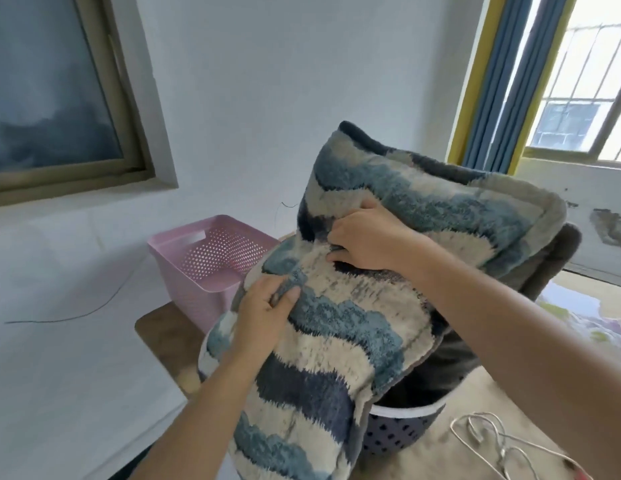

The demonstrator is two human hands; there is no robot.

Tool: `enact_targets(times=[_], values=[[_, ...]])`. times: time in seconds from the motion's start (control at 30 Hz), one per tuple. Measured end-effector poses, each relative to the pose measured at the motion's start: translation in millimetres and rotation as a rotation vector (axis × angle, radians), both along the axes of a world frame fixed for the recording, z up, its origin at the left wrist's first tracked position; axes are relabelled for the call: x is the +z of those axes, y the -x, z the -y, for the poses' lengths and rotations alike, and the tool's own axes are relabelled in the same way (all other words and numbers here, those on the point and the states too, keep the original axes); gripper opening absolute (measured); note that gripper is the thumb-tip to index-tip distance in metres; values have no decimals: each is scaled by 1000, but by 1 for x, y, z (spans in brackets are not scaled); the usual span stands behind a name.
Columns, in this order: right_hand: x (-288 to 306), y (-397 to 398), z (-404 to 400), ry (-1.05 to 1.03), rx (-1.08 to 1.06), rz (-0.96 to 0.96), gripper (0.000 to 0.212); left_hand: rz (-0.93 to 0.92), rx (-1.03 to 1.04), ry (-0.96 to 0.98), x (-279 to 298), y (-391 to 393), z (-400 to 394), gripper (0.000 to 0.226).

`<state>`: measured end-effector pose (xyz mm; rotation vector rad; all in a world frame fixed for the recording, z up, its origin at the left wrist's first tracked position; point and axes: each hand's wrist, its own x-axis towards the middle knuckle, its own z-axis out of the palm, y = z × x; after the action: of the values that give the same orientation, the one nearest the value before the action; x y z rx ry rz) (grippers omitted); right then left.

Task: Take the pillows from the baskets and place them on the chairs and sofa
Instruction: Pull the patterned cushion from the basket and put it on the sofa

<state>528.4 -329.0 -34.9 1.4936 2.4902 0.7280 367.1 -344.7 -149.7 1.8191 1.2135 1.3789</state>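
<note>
Two fuzzy pillows with blue, navy and cream wave patterns fill the middle of the view. The nearer pillow (pixel 337 348) hangs in front of me, and my left hand (pixel 265 313) pinches its upper left edge. My right hand (pixel 368 240) grips the fabric where the nearer pillow meets the farther pillow (pixel 451 202); which of the two it holds I cannot tell. Both pillows rise out of a dark round basket (pixel 395 434) with a white rim. A dark grey pillow (pixel 548 265) sits behind them in that basket.
A pink perforated basket (pixel 198 268) stands on the wooden table (pixel 163 330) by the white wall and looks empty. A white cable (pixel 492 441) lies on the tabletop at the lower right. A curtained window is at the upper right, a framed picture at the upper left.
</note>
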Motion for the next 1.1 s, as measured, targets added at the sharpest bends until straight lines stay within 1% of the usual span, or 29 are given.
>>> enact_targets(times=[0.03,0.1,0.17,0.2,0.23,0.27,0.3,0.33,0.37,0.4,0.43,0.47,0.5,0.53,0.57,0.6,0.67,0.73,0.83,0.9,0.93,0.97,1.03,1.1], values=[[-9,-2,0,-61,61,-31,36,-23,48,71,-16,2,0,24],[-31,-4,-3,-244,217,-162,36,-85,146,210,-51,10,3,68],[-45,-5,-4,-419,310,-227,38,17,200,290,-74,20,9,103],[-47,-4,-3,-449,332,-249,39,89,178,296,-83,24,9,112],[-49,-3,-1,-472,366,-277,40,188,125,309,-86,28,6,115],[-49,-1,1,-489,410,-305,44,290,77,331,-85,32,2,109],[-48,-3,3,-512,444,-342,51,366,44,356,-80,34,-2,96],[-46,-4,6,-532,460,-371,57,380,46,355,-75,37,-9,79],[-44,-2,9,-549,467,-383,59,319,83,334,-71,43,-17,67],[-42,1,12,-569,467,-399,59,216,99,295,-70,48,-25,65],[-43,5,15,-596,466,-421,58,117,89,289,-69,52,-32,70],[-44,11,18,-613,464,-443,58,40,64,318,-69,54,-37,73],[-47,17,22,-633,466,-462,58,-10,46,358,-71,54,-42,68],[-50,23,25,-655,467,-471,59,-23,55,342,-74,51,-43,51],[-53,29,27,-676,471,-479,59,-20,107,295,-75,48,-42,28],[-54,34,29,-680,468,-486,59,10,181,242,-73,47,-38,19],[-54,42,36,-652,450,-475,59,143,308,188,-64,54,-24,21],[-57,46,42,-583,432,-456,59,275,378,149,-52,76,-9,20],[-70,56,58,-336,385,-429,59,279,466,64,-43,129,15,22],[-84,74,72,-135,381,-479,60,256,487,27,-40,162,41,20],[-94,88,80,-67,379,-504,58,241,482,19,-41,177,59,21],[-106,105,87,-49,371,-520,58,235,482,29,-44,192,78,22],[-133,146,101,-96,334,-501,77,286,503,83,-52,221,121,29],[-150,189,117,-109,338,-540,92,356,529,140,-63,252,161,33]])
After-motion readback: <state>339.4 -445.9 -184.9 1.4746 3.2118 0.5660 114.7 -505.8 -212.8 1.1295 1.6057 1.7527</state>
